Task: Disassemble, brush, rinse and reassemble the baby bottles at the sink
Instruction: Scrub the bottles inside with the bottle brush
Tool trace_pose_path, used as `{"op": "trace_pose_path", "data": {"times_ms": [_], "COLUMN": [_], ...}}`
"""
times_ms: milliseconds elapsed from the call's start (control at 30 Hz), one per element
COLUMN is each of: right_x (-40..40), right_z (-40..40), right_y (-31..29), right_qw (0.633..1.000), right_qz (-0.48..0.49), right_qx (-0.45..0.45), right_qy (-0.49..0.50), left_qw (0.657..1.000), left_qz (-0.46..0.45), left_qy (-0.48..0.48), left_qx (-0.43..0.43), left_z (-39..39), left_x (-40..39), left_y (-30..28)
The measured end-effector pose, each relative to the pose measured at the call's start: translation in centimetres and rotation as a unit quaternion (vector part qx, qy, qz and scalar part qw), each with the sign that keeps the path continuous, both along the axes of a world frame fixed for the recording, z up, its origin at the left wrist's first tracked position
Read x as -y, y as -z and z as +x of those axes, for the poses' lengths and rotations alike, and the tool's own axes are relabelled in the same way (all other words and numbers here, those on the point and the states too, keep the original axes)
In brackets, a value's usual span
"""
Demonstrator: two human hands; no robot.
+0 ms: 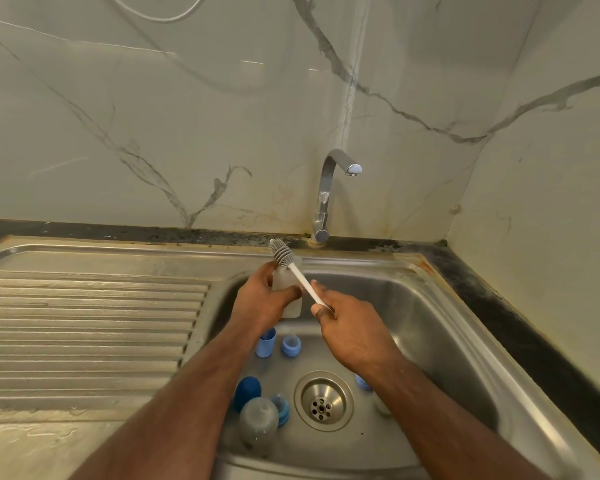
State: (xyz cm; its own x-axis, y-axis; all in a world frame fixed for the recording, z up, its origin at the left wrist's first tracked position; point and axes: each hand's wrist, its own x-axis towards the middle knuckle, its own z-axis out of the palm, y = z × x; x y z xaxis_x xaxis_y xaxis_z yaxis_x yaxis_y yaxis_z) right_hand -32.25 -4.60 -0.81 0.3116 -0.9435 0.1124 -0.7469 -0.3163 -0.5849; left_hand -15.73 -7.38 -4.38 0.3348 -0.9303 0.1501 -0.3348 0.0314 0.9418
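Above the steel sink, my left hand grips a clear, capless baby bottle, mostly hidden by the fingers. My right hand pinches the white handle of a bottle brush; its grey bristled head sticks up past the bottle, outside it. On the sink floor lie a light blue cap, a blue collar with a teat, a dark blue cap, another clear bottle with a blue collar beside it, and a blue part half hidden under my right forearm.
The chrome tap stands behind the basin, spout turned right, with no water running. The drain sits in the middle of the basin floor. A ribbed draining board stretches to the left. Marble-look walls close the corner at the back and right.
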Motion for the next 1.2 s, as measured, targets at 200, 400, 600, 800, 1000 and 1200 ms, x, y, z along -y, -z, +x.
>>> {"op": "trace_pose_path", "data": {"times_ms": [200, 400, 600, 800, 1000, 1200], "right_x": [0.2, 0.4, 0.2, 0.6, 0.6, 1.2], "right_z": [-0.8, -0.3, -1.1, -1.1, -1.6, -1.9], "right_y": [0.0, 0.0, -0.5, -0.4, -0.3, 0.0], "right_qw": [0.999, 0.996, 0.996, 0.998, 1.0, 0.997], "right_qz": [-0.006, -0.033, -0.034, -0.037, -0.012, 0.017], "right_qx": [-0.035, -0.078, -0.086, -0.046, 0.0, 0.07], "right_qy": [0.002, 0.001, -0.008, -0.003, -0.012, -0.001], "left_qw": [0.999, 0.995, 1.0, 0.975, 0.948, 0.925], "left_qz": [0.022, 0.016, 0.007, 0.015, 0.012, 0.002], "left_qy": [-0.043, -0.024, -0.013, 0.083, 0.083, 0.085], "left_qx": [0.0, 0.096, -0.004, -0.206, -0.308, -0.371], "left_z": [1.2, 0.5, 1.3, 0.5, 1.7, 2.0], "left_x": [0.1, 0.1, -0.3, -0.5, -0.5, -0.5], "left_y": [-0.1, 0.2, 0.0, -0.4, -0.4, -0.4]}}
